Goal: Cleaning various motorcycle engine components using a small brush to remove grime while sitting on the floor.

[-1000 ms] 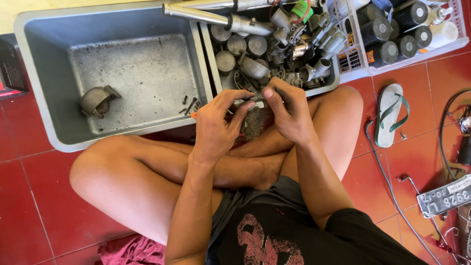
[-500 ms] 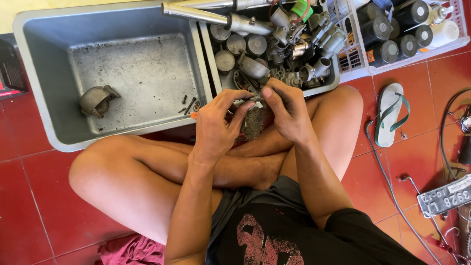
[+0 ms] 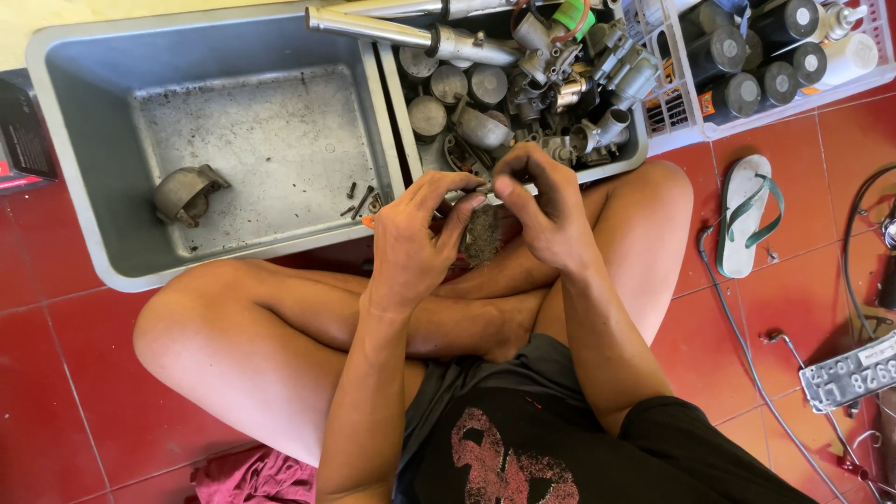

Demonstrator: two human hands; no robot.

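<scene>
From up here I see my left hand (image 3: 415, 245) and my right hand (image 3: 544, 210) drawn close together over my crossed legs, fingertips pinching a small slim metal part (image 3: 485, 192) between them; it is pale and narrow, mostly hidden by the fingers, so I cannot tell its exact shape. Just below the hands a rough, dark, gritty lump (image 3: 482, 235) shows between the palms; whether either hand grips it I cannot tell. The part sits just in front of the near rim of a grey plastic bin (image 3: 407, 131) packed with dull metal pieces: round cylinders, cast housings with ports, and a long polished steel tube (image 3: 373, 28) lying across the top. Touching it on the left stands a larger grey plastic tub (image 3: 75, 168), its floor scuffed and dusty, holding a curved cast metal cap (image 3: 187, 193) and a few dark screws (image 3: 359, 198) near the right wall. To the right a white slatted crate (image 3: 784, 110) holds black cylindrical cans with pale tops. On the glossy red floor tiles (image 3: 56, 373) lie a white sandal with green straps (image 3: 745, 213), thin grey cables (image 3: 737, 327) and a flat embossed metal plate (image 3: 851, 371). A crumpled pink cloth (image 3: 252, 478) lies by my thigh.
</scene>
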